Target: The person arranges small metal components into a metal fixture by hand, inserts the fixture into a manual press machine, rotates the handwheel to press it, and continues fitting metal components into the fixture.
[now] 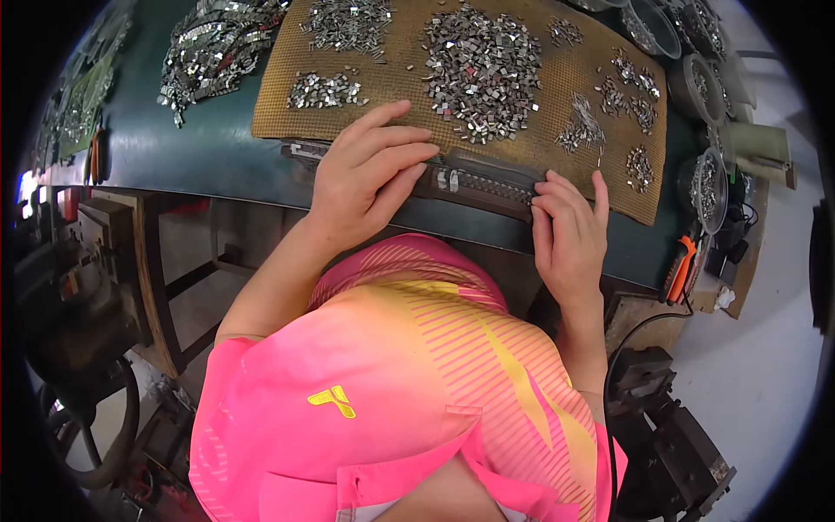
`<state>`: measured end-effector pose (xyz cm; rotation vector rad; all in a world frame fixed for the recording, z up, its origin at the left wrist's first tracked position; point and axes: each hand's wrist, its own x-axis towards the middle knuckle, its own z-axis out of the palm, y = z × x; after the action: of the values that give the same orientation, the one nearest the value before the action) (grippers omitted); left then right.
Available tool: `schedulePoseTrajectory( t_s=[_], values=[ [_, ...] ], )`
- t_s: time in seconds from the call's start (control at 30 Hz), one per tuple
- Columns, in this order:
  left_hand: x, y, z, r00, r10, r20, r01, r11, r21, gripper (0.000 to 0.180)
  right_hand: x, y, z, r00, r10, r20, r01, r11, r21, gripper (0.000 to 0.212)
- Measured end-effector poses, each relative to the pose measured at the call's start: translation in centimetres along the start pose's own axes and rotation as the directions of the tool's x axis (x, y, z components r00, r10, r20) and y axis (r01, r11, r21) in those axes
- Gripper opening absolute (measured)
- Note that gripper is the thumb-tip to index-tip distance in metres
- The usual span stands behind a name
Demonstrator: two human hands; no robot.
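Observation:
A long dark metal jig (491,184) with a row of small slots lies along the front edge of the table. Two shiny metal links (448,180) sit near its middle. My left hand (365,174) rests over the left part of the jig, fingers stretched and apart, nothing visible in it. At the jig's right end is my right hand (570,230). Its fingers are apart, several of them curving to the jig, while another points up toward a thin metal pin (599,158) on the mat. Whether that fingertip touches the pin is unclear.
On the brown textured mat (391,87) lie a large heap of metal links (483,70) and smaller piles of parts. Linked metal strips (213,56) are heaped at the far left. Bowls of parts (709,187) line the right edge, near orange-handled pliers (681,268).

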<state>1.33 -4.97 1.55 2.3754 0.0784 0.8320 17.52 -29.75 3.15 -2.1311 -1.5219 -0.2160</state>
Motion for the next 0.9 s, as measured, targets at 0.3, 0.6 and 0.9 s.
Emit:
schedulePoseTrajectory(
  t_s=[0.3, 0.6, 0.9],
  values=[
    [0.1, -0.1, -0.2, 1.000, 0.000, 0.011, 0.000, 1.000, 0.012, 0.023, 0.5, -0.1, -0.3, 0.998, -0.069, -0.008, 0.068, 0.995, -0.074, 0.019],
    [-0.2, 0.0, -0.1, 1.000, 0.019, -0.001, -0.019, 1.000, 0.007, 0.023, 0.4, -0.4, -0.4, 0.998, -0.064, 0.010, 0.065, 0.994, -0.086, 0.019],
    [-0.1, 0.0, -0.3, 0.998, -0.014, 0.056, 0.016, 0.999, -0.032, 0.028, 0.7, -0.3, -1.2, 0.998, -0.035, 0.050, 0.038, 0.998, -0.051, 0.014]
  ],
)
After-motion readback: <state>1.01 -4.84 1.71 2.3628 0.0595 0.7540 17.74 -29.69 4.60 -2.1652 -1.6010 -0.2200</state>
